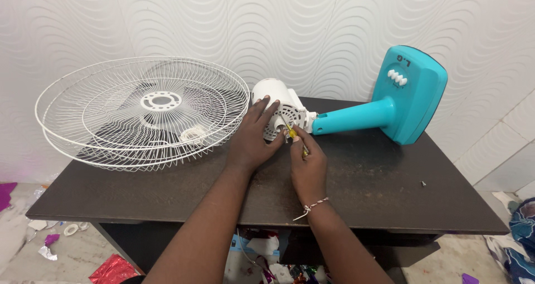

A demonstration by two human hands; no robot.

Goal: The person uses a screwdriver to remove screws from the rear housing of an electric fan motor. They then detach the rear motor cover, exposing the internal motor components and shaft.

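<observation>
A table fan lies on its side across a dark table [379, 184]. Its white wire cage [139, 114] points left and the turquoise stand and base [404, 97] point right. My left hand [253, 136] grips the white motor housing [278, 103] from the front, fingers spread over it. My right hand [306, 164] holds a yellow-handled screwdriver [291, 132] with its tip against the back of the housing. A string band circles my right wrist.
A small screw [423, 183] lies on the table near the right edge. A white patterned wall stands right behind the table. Scraps of paper and shiny foil [111, 270] litter the floor. Cloth [524, 234] lies at the lower right.
</observation>
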